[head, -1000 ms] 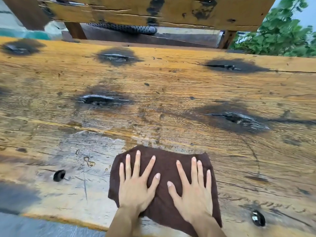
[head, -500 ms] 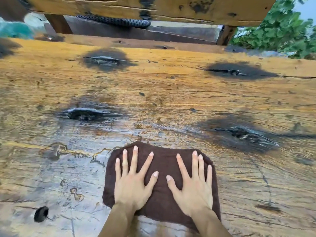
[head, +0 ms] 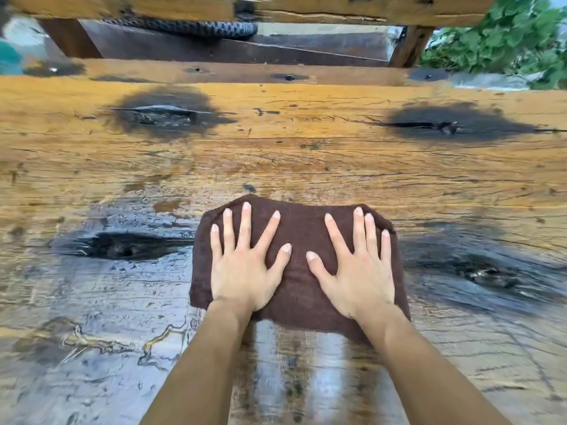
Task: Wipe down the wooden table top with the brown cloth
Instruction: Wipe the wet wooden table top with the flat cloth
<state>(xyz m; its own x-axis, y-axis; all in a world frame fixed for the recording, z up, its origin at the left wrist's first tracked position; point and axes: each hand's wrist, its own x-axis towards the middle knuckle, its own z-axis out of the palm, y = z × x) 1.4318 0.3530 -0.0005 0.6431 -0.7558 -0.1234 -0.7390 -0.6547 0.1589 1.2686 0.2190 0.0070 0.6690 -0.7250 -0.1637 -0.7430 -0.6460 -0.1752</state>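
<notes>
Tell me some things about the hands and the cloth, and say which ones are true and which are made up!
1. Both hands lie flat on the brown cloth. True: the left hand and the right hand press it with spread fingers.
2. The cloth is bright blue. False: it is dark brown.
3. The wooden table top looks wet and shiny near the person. True.
4. One hand holds a spray bottle. False: both hands are open on the cloth, holding nothing.
5. Green leaves show at the far right. True.
</notes>
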